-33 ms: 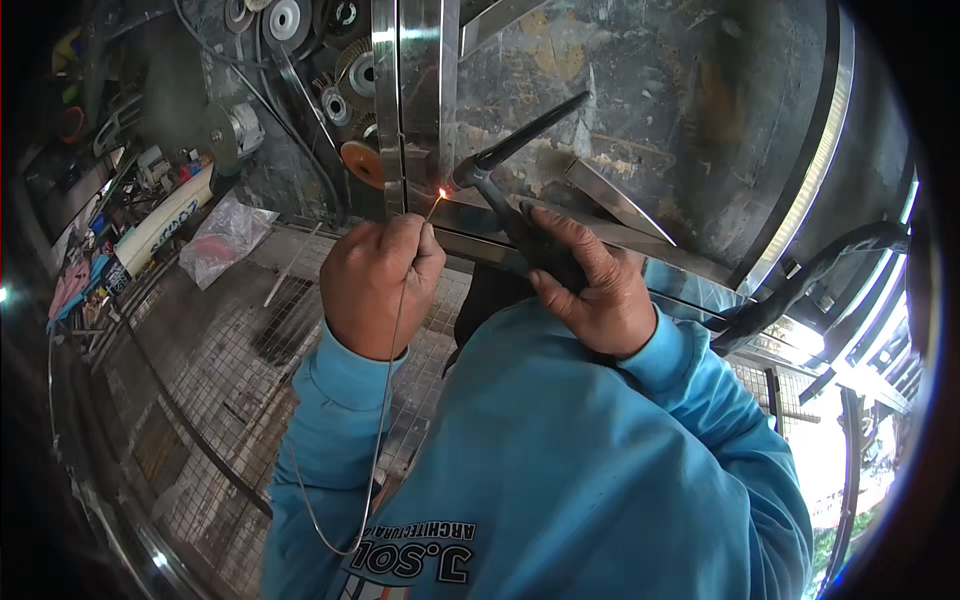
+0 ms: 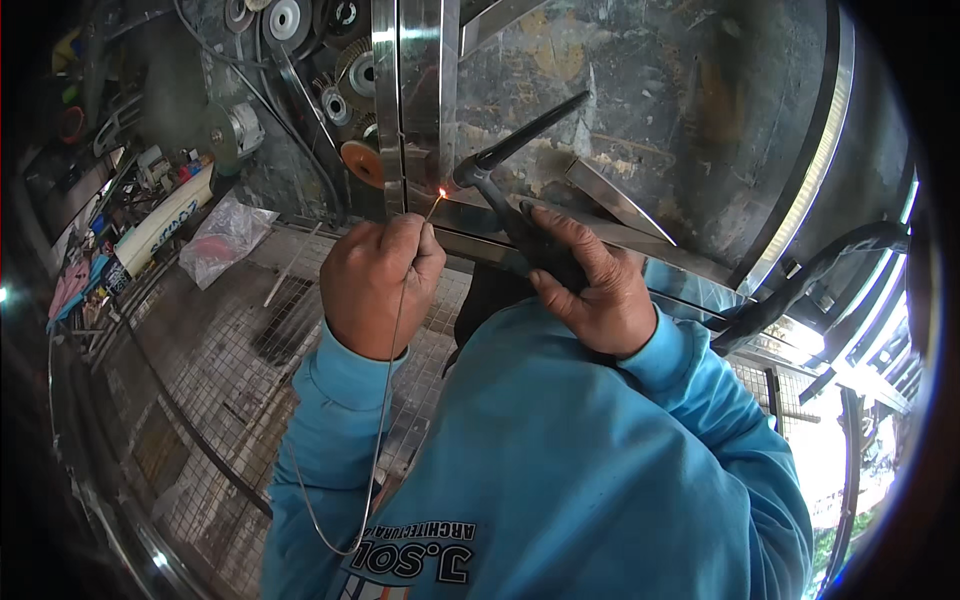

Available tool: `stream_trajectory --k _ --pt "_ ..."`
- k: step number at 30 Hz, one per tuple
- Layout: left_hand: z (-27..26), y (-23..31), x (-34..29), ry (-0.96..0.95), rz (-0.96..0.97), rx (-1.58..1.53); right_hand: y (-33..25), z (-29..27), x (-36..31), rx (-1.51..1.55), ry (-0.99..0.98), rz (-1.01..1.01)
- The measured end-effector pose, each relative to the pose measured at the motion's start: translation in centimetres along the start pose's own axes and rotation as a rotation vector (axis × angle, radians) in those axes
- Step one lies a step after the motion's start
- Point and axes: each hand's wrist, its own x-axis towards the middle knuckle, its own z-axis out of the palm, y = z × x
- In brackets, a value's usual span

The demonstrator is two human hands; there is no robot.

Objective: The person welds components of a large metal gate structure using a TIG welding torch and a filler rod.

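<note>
My left hand (image 2: 375, 275) pinches a thin filler rod (image 2: 389, 385), whose long tail bends down in a loop past my sleeve. The rod's tip meets a small glowing orange spot (image 2: 442, 192) on a shiny metal frame (image 2: 425, 130), near its corner. In my right hand (image 2: 600, 290) is a black welding torch (image 2: 510, 215), gripped by its handle. The torch head sits just right of the glow, and its long back cap slants up to the right. My right fingers partly hide the handle.
Several grinding and flap discs (image 2: 362, 163) lie left of the frame. An angled metal strip (image 2: 620, 203) rests on the dark worktop (image 2: 690, 120). A clear plastic bag (image 2: 225, 240) and assorted tools are at the left. A thick black hose (image 2: 820, 275) curves along the right.
</note>
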Motion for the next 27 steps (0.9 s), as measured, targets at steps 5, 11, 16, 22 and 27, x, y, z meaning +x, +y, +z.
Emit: stream_trajectory --k 5,11,16,22,27 --pt "0.2 -0.1 0.2 0.077 0.078 0.001 -0.2 0.0 0.0 0.046 -0.013 0.026" --pt "0.1 -0.1 0.1 0.051 0.066 0.007 -0.1 0.0 0.0 0.044 -0.025 0.012" --pt "0.1 -0.1 0.2 0.026 0.042 0.009 -0.2 -0.1 0.1 0.05 -0.032 0.018" --pt "0.1 -0.2 0.3 0.041 0.078 0.02 0.4 0.0 -0.1 0.163 -0.097 0.027" --pt "-0.1 -0.1 0.2 0.001 0.045 0.013 0.8 0.3 -0.4 0.127 -0.073 0.027"
